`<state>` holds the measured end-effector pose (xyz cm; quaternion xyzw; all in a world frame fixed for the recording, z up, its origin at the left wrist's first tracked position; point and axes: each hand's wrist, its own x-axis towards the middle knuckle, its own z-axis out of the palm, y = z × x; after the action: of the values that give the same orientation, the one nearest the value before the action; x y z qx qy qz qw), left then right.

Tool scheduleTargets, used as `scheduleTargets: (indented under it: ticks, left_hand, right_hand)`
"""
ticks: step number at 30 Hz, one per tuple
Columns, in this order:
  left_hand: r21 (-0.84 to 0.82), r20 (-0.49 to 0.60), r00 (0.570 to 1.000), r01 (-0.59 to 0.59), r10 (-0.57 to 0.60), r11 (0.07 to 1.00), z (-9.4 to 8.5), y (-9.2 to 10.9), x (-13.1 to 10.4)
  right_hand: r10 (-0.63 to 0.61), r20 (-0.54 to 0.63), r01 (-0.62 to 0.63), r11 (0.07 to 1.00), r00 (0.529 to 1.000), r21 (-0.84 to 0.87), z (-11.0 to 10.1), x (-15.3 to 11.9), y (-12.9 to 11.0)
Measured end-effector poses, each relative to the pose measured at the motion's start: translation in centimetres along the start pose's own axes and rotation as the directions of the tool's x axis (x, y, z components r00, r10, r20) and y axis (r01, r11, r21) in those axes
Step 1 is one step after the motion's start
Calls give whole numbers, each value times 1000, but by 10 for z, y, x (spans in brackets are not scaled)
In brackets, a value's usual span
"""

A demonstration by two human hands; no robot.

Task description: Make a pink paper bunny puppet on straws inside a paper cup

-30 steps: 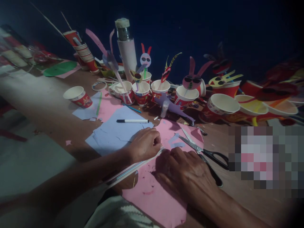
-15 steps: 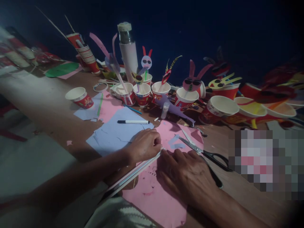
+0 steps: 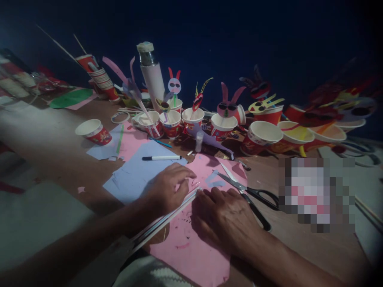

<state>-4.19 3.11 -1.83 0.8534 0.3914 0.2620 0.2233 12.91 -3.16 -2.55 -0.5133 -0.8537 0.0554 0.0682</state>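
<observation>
A bundle of long thin white and bluish sticks (image 3: 167,221) slants from my lap up over the sheets. My right hand (image 3: 223,213) has its fingers curled down at the bundle's upper end, the fingertips partly hidden. Just left of that end, my left hand (image 3: 169,187) holds nothing, thumb and fingers apart, over blue paper (image 3: 131,175). Pink paper (image 3: 194,255) lies beneath the sticks and my right hand. Beyond that hand, black-handled scissors (image 3: 239,186) rest with blades parted beside blue paper strips (image 3: 216,179). A capped marker (image 3: 161,158) lies on the blue paper.
Paper cups (image 3: 170,123) stand in a row at the back, several holding paper rabbit and mask figures on sticks. A tall bottle (image 3: 153,79) rises behind them. One cup (image 3: 94,131) tilts at left. A green paper oval (image 3: 72,98) lies farther left. Some of the right side is pixelated.
My left hand's fingers have opened away from the end of the stick bundle. My right hand remains at the bundle. The whole view has shifted, so things appear farther left and slightly lower.
</observation>
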Motion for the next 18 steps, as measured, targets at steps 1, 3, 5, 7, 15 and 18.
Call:
scheduleTargets:
  ticks: [1, 3, 5, 7, 15, 18]
  left_hand:
    - [-30, 33, 997, -68, 69, 997, -1, 5, -6]
    - [-46, 137, 978, -150, 155, 988, -1, 12, -16]
    - [-18, 211, 960, -184, 184, 983, 0, 14, -23]
    - [27, 227, 955, -203, 192, 979, 2, 10, -27]
    - [221, 261, 954, -206, 146, 953, 9, -4, -28]
    - [263, 297, 945, -218, 136, 940, 8, 0, -25]
  right_hand:
    - [-3, -14, 3, 1000, 1000, 0, 1, 0, 0]
    - [-3, -49, 3, 1000, 999, 3, 3, -1, 0]
    - [-5, -75, 6, 1000, 997, 10, 3, -1, -1]
    - [-4, -76, 5, 1000, 997, 14, 3, -2, -1]
    - [18, -35, -18, 1000, 999, 16, 1, -1, -2]
    - [20, -42, -19, 1000, 999, 18, 2, 0, -2]
